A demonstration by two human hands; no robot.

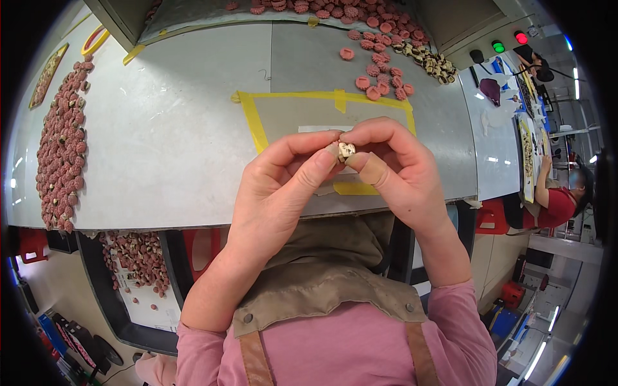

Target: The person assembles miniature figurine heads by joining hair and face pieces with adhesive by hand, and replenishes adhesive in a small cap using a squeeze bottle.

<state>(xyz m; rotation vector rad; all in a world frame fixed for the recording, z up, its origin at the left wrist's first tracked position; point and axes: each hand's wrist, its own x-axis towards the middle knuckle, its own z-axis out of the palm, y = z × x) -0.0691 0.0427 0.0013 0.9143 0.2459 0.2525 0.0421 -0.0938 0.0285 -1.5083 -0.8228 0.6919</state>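
Observation:
Between both hands, above the table's front part, is a small cream-and-black figure piece. My left hand pinches it from the left with thumb and forefinger. From the other side the thumb and fingers of my right hand close on it; that thumb appears to wear a tan strip. A bit of pink shows at the piece's left edge, but I cannot make out whether it is a separate part. Below the hands lies a sheet bordered with yellow tape.
Loose pink scalloped pieces spread from the far opening, beside cream-and-black pieces. A long heap of pink assembled pieces lines the left. A black-rimmed bin of similar pieces sits below the table edge. A person in red works at far right.

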